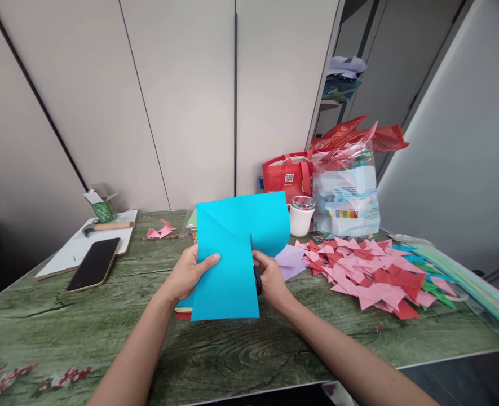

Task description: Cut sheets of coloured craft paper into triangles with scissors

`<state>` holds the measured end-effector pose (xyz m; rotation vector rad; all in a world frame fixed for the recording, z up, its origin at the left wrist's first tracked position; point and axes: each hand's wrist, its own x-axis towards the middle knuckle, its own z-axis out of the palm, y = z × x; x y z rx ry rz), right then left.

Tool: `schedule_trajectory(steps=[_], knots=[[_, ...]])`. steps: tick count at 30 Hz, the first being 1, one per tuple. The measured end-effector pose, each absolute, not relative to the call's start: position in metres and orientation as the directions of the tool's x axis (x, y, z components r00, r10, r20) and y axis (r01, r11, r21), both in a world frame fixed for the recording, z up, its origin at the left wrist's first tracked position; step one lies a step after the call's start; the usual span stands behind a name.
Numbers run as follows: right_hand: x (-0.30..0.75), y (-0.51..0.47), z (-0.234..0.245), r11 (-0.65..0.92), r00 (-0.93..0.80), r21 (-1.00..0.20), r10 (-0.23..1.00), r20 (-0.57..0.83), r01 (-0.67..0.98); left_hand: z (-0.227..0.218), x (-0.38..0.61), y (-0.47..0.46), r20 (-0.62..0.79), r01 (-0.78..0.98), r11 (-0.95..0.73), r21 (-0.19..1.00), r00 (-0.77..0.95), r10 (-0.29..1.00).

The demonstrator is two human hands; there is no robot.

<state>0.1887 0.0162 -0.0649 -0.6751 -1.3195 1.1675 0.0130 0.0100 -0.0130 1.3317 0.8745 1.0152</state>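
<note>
- The left hand [190, 273] is pinching the left edge of a bright blue, partly cut paper sheet [228, 254], with the thumb on the front.
- The right hand [270, 279], at four o'clock of this sheet's middle, has its fingers curled on black-handled metal scissors [257, 280]; how tightly, I cannot tell.
- The blue sheet is held over the green, wood-patterned counter [105, 338]; beyond the cut, its right part bends away.
- At three o'clock lies a large heap of pink and red folded paper pieces [367, 270].
- At nine o'clock, a black flat phone [94, 264] rests partly on a white rectangular board [63, 257], which also carries a wooden-handled hammer [114, 226].
- At two o'clock stands a white round mug [302, 219].
- Behind the mug, at one o'clock, is a red handled bag [285, 176].
</note>
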Motion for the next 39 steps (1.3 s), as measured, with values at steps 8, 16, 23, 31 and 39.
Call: schedule_trajectory(steps=[8, 16, 23, 31, 39], knots=[[0.1886, 0.0167, -0.067, 0.321, -0.151, -0.9, 0.915, 0.375, -0.295, -0.0155, 0.0137, 0.0107, 0.052, -0.076, -0.027, 0.997, 0.349, 0.936], [0.1882, 0.0172, -0.0683, 0.329, -0.141, -0.897, 0.914, 0.381, -0.297, -0.0156, 0.0138, 0.0106, 0.049, -0.084, -0.02, 0.996, 0.353, 0.934], [0.188, 0.0167, -0.0687, 0.306, -0.136, -0.9, 0.923, 0.36, -0.31, -0.0163, 0.0135, 0.0117, 0.049, -0.084, -0.02, 0.996, 0.349, 0.936], [0.1872, 0.0153, -0.0666, 0.275, -0.126, -0.906, 0.936, 0.328, -0.321, -0.0142, 0.015, 0.0103, 0.041, -0.065, -0.02, 0.998, 0.346, 0.937], [0.1868, 0.0146, -0.0661, 0.263, -0.119, -0.913, 0.943, 0.312, -0.311, -0.015, 0.0141, 0.011, 0.051, -0.074, -0.026, 0.997, 0.344, 0.938]])
